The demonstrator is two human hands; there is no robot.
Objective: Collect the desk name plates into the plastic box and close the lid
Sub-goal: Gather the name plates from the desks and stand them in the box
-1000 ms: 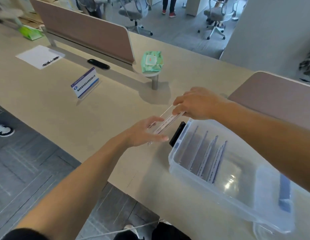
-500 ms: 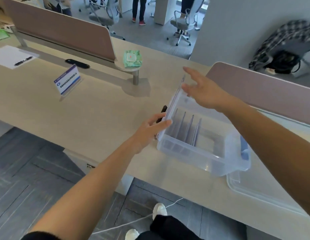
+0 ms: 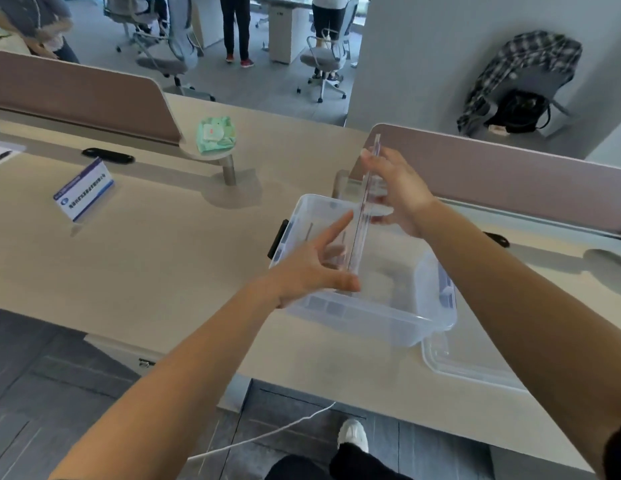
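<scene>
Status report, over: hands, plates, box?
Left hand and right hand both hold clear name plate edge-on above open plastic box. Blue name plate on desk, uncollected. Lid off, beside box. Nothing blocking.

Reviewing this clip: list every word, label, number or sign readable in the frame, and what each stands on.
Nothing reads clearly.
On the standing name plate: one line of dark characters beside a round logo, too blurred to read.
On the green wipes pack: a pale label, too small to read.
On the held name plate: seen edge-on, no text shows.
On the plastic box: no text visible.
</scene>
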